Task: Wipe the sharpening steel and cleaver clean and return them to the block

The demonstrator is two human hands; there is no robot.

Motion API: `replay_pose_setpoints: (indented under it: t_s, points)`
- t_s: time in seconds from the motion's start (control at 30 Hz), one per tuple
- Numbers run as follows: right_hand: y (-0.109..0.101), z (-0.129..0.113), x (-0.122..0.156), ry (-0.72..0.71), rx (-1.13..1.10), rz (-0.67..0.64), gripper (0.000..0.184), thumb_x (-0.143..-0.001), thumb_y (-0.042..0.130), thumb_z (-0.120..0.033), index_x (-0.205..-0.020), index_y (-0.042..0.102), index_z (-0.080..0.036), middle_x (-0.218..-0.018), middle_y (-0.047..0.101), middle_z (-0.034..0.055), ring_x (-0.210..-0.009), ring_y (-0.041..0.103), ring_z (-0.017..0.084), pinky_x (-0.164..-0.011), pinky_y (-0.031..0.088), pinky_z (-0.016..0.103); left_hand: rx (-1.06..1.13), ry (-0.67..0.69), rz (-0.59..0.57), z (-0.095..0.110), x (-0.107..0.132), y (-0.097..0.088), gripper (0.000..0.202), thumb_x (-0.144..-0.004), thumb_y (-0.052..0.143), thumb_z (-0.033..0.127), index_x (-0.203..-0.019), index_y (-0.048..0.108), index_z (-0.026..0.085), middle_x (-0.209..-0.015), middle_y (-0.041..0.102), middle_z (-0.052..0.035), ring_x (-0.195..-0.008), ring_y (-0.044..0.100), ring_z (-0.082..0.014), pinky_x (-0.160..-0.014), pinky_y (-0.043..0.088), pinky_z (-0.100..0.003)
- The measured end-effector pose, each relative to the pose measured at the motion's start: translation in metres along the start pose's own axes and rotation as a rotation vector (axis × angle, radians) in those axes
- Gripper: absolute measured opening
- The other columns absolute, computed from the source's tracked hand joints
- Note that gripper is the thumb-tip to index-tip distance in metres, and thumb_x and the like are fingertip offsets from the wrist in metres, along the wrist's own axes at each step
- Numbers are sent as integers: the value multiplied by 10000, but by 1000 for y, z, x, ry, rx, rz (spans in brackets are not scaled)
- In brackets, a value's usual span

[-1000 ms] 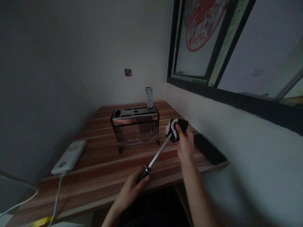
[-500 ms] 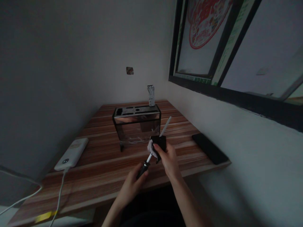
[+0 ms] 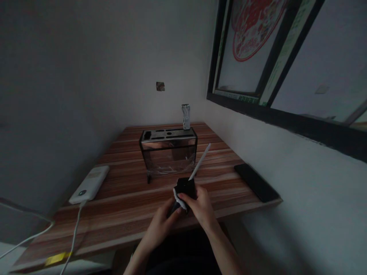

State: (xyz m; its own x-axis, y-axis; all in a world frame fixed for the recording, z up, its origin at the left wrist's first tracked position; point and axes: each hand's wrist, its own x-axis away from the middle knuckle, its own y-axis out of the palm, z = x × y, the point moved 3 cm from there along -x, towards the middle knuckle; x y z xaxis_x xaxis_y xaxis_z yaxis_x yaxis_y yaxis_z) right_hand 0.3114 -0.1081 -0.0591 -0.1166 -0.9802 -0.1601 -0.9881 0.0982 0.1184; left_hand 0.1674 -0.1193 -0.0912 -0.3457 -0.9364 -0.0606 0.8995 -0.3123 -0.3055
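Observation:
My left hand (image 3: 162, 225) is closed around the black handle of a tool with a long, slim, pale shaft (image 3: 200, 162); whether it is a narrow knife or a sharpening rod I cannot tell. My right hand (image 3: 202, 206) pinches a black cloth-like piece (image 3: 185, 187) with a white underside, wrapped about the shaft close to the handle. The two hands almost touch, above the table's front part. Most of the handle is hidden by fingers and cloth. Beyond them stands a see-through, black-framed box (image 3: 169, 154) with a slotted metal top, like a knife holder.
A small crumpled silvery-white packet (image 3: 186, 116) stands upright on or behind the box. At left on the wooden table (image 3: 120, 194) lies a white power bank (image 3: 90, 184) with a white cable (image 3: 75, 229). A black phone-like slab (image 3: 256, 182) lies by the right wall, under a dark-framed window (image 3: 286, 110).
My right hand has slid the cloth down the shaft toward my left hand, so more of the shaft's far end shows. The view has shifted slightly.

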Motion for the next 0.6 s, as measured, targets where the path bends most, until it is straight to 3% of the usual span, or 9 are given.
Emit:
replay_pose_setpoints:
  t_s: [0.23,0.6]
  points:
    - [-6,5,6,26,-1,92,298,-618,802,-310,-867,733,-163,-825,769,74,-787,710,263,-713,558,345,-3,-1,-49,3,0,2,408,-874,540,373,-1189,618,126,-1147,691,-99,-1051,615,-269,-943,449,-331]
    - [-21,9,5,42,-63,110,313,-644,806,-376,-872,736,-174,-826,767,71,-760,703,239,-679,546,318,-31,20,-92,8,1,4,305,-881,528,374,-1066,645,161,-988,697,-57,-961,606,-241,-862,457,-286]
